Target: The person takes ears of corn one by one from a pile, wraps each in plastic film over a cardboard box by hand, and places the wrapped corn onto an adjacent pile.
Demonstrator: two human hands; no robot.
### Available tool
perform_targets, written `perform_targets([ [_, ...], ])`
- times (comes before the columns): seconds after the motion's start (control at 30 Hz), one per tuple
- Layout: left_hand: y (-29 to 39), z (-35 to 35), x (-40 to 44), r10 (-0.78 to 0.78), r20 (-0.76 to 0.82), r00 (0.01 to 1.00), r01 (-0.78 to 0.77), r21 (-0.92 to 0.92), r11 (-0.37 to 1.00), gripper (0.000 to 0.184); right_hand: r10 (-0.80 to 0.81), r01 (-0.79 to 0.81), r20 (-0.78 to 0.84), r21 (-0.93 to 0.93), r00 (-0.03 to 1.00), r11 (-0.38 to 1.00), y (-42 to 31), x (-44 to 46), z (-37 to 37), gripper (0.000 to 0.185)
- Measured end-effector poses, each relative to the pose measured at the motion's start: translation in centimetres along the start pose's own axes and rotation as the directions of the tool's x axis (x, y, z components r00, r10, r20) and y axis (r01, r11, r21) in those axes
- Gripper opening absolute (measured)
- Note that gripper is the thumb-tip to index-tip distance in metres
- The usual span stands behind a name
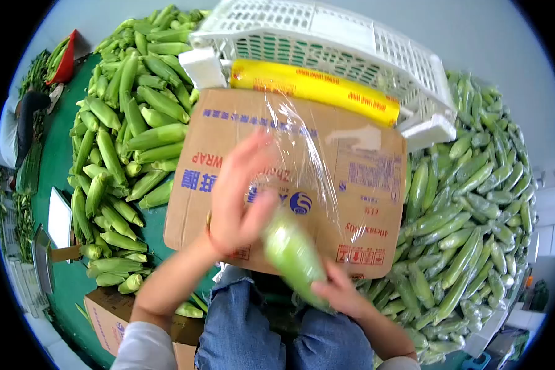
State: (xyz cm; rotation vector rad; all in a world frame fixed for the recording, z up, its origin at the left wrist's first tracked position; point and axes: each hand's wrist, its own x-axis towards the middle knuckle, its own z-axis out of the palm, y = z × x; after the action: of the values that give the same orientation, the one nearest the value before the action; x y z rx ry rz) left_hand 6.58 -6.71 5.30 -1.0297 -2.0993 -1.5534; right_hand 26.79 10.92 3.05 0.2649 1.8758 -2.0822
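Observation:
A green ear of corn [295,259], shiny with clear film, is tilted over the front edge of a flat cardboard box [228,129]. My right hand [342,290] grips its lower end. My left hand [243,191] is raised over the box with its fingers apart, close to the corn's upper end and blurred by motion. Clear film [311,154] stretches across the box top from a yellow wrap roll [314,89], which lies along the far edge of the box.
Unwrapped corn [129,117] is heaped at the left, film-wrapped corn [462,234] at the right. A white plastic crate [327,37] stands behind the roll. Another cardboard box [108,317] is at the lower left. A person [21,126] is at the far left.

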Motion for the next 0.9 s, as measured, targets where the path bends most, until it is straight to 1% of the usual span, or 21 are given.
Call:
perform_targets([
  [0.03,1.7,0.0,-2.0,0.073,0.064,0.995,-0.069,-0.066,0.995,0.047,0.197,-0.162,-0.05,0.389,0.979,0.907,-1.6,0.4,1.0,0.044],
  [0.1,4.5,0.9,-3.2,0.14,0.272,0.952,-0.186,0.152,0.971,0.046,0.159,-0.27,0.22,0.712,0.962,0.648,-1.3,2.1,0.1,0.046],
  [0.17,3.5,1.7,-2.7,-0.125,0.118,0.985,0.138,-0.109,0.984,0.054,0.383,-0.45,0.245,0.59,0.891,0.67,-5.6,2.9,2.7,0.074],
  [0.2,3.4,2.0,-2.2,-0.339,0.049,0.939,0.329,-0.401,0.855,0.057,0.137,-0.479,0.467,0.773,0.874,0.417,-4.7,3.2,2.5,0.065],
  [0.23,3.6,2.3,-1.5,-0.547,0.055,0.835,0.442,-0.659,0.608,0.06,0.063,-0.536,0.542,0.795,0.838,0.285,-4.2,3.2,2.6,0.067],
  [0.27,4.0,2.8,-0.6,-0.639,0.095,0.763,0.337,-0.902,0.268,0.067,-0.025,-0.6,0.611,0.784,0.792,0.156,-4.0,3.5,2.7,0.069],
  [0.3,3.4,2.5,-0.6,-0.612,0.184,0.769,0.311,-0.944,0.108,0.063,-0.121,-0.668,0.666,0.744,0.736,0.038,-3.9,3.9,2.9,0.07],
  [0.33,2.3,2.4,-1.0,-0.568,0.269,0.778,0.287,-0.956,-0.059,0.059,-0.151,-0.649,0.654,0.756,0.742,0.085,-3.5,3.8,3.4,0.087],
  [0.37,1.4,2.6,-1.4,-0.51,0.352,0.785,0.269,-0.935,-0.231,0.055,-0.06,-0.615,0.628,0.774,0.776,0.152,-3.5,3.8,3.2,0.089],
  [0.4,1.2,3.4,-1.6,-0.585,0.29,0.757,0.242,-0.957,-0.161,0.037,0.028,-0.579,0.587,0.786,0.809,0.217,-3.8,3.9,3.0,0.091],
  [0.43,1.0,3.3,-1.8,-0.649,0.288,0.704,0.351,-0.936,-0.035,0.031,0.115,-0.542,0.533,0.792,0.838,0.28,-3.8,3.8,2.7,0.093],
  [0.47,0.8,2.7,-2.0,-0.708,0.271,0.652,0.458,-0.885,0.082,0.026,0.065,-0.582,0.591,0.759,0.804,0.292,-1.5,3.9,1.4,0.084],
  [0.5,0.7,2.1,-2.1,-0.761,0.241,0.602,0.561,-0.806,0.189,0.02,0.049,-0.247,0.35,0.547,0.935,0.8,-0.7,4.2,0.9,0.079],
  [0.53,0.8,1.8,-2.3,-0.772,0.194,0.605,0.587,-0.764,0.268,0.018,-0.114,0.108,0.142,0.049,0.983,0.993,-0.3,4.8,0.4,0.076],
  [0.57,0.7,1.9,-2.7,-0.791,0.118,0.601,0.566,-0.761,0.317,0.017,-0.352,0.328,0.056,-0.517,0.934,0.79,-0.3,5.3,-0.1,0.073],
  [0.6,0.7,1.9,-3.0,-0.802,0.036,0.596,0.543,-0.753,0.37,0.016,-0.172,0.135,-0.004,-0.606,0.985,0.784,-3.4,5.0,-0.1,0.076],
  [0.7,0.7,1.3,-2.8,-0.82,-0.069,0.568,0.498,-0.764,0.409,0.019,-0.39,0.204,0.116,-0.96,0.913,0.192,-5.2,4.9,-1.4,0.078],
  [0.73,0.8,0.8,-2.8,-0.809,-0.056,0.585,0.5,-0.761,0.414,0.021,-0.432,0.194,0.128,-0.974,0.893,0.113,-6.2,4.5,-1.5,0.068],
  [0.8,1.5,-0.5,-2.4,-0.78,-0.039,0.624,0.57,-0.66,0.489,0.029,-0.645,0.319,0.209,-0.946,0.735,0.057,-7.1,4.1,-3.3,0.058],
  [0.87,1.6,-0.3,-3.7,-0.827,0.127,0.548,0.69,-0.627,0.361,0.034,-0.763,0.403,0.248,-0.915,0.597,0.018,-9.0,3.2,-4.6,0.038],
  [0.9,1.9,0.1,-4.5,-0.835,0.218,0.505,0.745,-0.599,0.294,0.037,-0.823,0.437,0.073,-0.872,0.563,0.221,-9.1,3.0,-4.8,0.04],
])
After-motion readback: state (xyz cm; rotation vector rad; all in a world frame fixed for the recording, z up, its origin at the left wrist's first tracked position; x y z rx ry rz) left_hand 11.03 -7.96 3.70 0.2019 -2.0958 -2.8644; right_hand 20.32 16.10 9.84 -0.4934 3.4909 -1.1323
